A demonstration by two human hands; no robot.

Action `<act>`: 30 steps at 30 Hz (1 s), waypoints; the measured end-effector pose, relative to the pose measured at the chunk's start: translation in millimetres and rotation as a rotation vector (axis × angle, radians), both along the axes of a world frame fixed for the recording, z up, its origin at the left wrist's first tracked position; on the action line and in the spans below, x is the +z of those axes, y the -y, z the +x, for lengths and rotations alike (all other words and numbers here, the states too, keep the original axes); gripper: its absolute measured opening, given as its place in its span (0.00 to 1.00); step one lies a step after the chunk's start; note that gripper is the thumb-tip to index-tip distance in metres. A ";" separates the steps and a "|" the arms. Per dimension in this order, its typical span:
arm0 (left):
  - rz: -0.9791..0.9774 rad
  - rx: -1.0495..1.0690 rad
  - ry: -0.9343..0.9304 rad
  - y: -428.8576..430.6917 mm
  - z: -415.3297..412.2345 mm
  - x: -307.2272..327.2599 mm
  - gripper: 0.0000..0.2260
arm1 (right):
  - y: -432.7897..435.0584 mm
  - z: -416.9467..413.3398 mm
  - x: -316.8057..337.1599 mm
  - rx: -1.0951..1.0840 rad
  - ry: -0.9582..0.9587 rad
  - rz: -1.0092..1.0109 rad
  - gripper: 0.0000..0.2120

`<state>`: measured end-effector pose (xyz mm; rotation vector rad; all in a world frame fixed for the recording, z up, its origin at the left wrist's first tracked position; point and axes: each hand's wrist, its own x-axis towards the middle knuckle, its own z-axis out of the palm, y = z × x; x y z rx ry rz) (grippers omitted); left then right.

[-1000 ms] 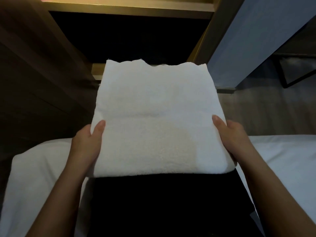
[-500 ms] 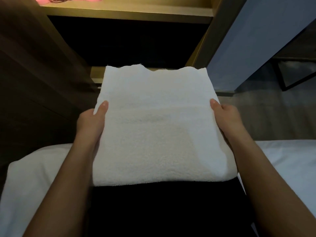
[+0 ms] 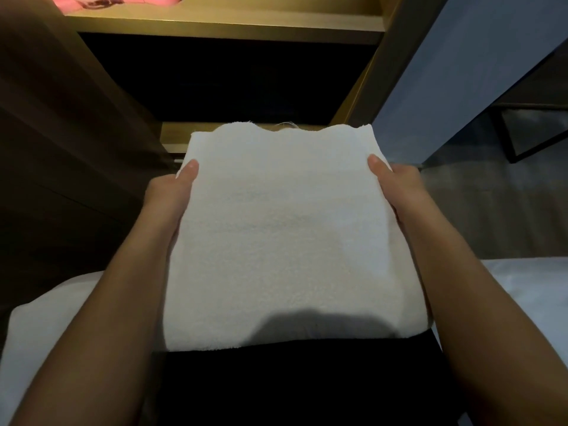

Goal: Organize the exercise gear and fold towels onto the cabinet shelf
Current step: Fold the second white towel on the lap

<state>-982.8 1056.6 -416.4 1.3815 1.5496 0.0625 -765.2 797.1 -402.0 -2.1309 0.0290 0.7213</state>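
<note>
Shelf (image 3: 221,23) ahead | left hand (image 3: 167,198), right hand (image 3: 399,192) hold towel (image 3: 285,241) | fingers probably underneath

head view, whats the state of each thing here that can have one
towel: folded, held up by both side edges
left hand: grips the towel's left edge, thumb on top
right hand: grips the towel's right edge, thumb on top
cabinet: open, lower compartment dark
pink gear: lying on the upper shelf, cut off by the frame
</note>
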 end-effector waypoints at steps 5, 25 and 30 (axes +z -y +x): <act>-0.044 -0.127 -0.030 -12.1 -1.3 8.6 0.29 | -1.5 12.5 -5.8 0.034 -0.034 -0.009 0.19; -0.066 -0.097 0.150 -37.1 49.2 14.8 0.29 | -26.8 47.3 -2.6 0.035 -0.279 0.020 0.24; 0.049 -0.060 0.078 -33.3 52.7 8.4 0.18 | -32.4 46.7 -10.5 0.005 -0.079 -0.077 0.20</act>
